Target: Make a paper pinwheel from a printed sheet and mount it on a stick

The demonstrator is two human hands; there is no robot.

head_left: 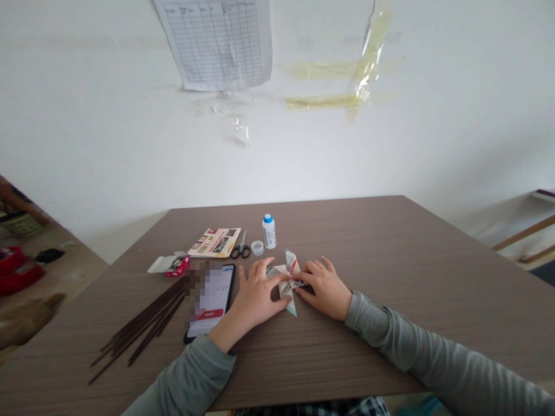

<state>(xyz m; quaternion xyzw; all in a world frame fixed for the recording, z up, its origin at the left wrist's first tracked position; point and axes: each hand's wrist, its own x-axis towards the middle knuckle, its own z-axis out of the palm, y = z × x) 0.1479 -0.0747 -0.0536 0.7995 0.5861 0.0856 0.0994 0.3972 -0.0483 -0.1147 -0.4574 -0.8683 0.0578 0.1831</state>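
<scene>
A folded printed paper pinwheel (291,263) lies on the brown table in front of me, its pointed blades spreading from the middle. My left hand (259,293) grips its left side, with the thumb low and the index finger reaching towards the centre. From the right, my right hand (325,292) pinches the right blade near the middle, partly hiding it. The fingertips of both hands nearly meet at the centre. Just left of my left hand lies a phone (212,303) with a lit screen.
Behind the pinwheel stand a white glue bottle (269,234) with a blue top and a clear cap (257,248). Scissors (241,248) lie beside printed paper (215,242). A small open red box (177,264) and several dark sticks (145,320) are at the left. A white wall rises behind the table.
</scene>
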